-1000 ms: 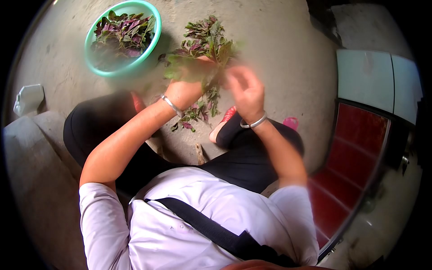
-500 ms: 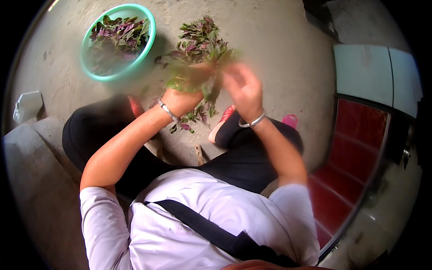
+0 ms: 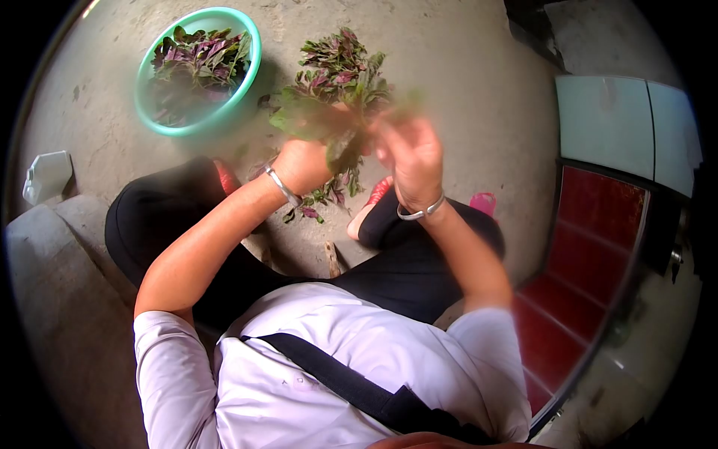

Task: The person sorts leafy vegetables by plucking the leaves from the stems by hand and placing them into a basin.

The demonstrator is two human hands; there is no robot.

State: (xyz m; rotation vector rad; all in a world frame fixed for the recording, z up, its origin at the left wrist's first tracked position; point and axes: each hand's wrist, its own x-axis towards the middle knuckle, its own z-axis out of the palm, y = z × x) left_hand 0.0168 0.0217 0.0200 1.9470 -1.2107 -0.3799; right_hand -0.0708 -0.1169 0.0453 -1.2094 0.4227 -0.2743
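My left hand [image 3: 305, 159] is closed around a bunch of leafy greens [image 3: 345, 150], whose leaves spread over its fingers. Beside it on the right, my right hand [image 3: 413, 153] has its fingers bent and pinched at the stems or leaves of the same bunch; blur hides the fingertips. Beyond both hands a pile of green and purple leaves [image 3: 329, 63] lies on the floor. Loose leaves [image 3: 308, 212] are scattered below my hands. A green-rimmed basin [image 3: 256, 56] at the upper left holds more green and purple leaves.
My bent legs in black trousers frame the floor [image 3: 464, 97]. A white plastic container [image 3: 48, 176] stands at the far left. A pink object [image 3: 484, 202] lies past my right knee. On the right is a pale cabinet [image 3: 604, 123] above red tiles [image 3: 594, 232].
My right hand has shifted slightly right and down, with a blurred bit of green now above its fingers. My left hand stays around the bunch.
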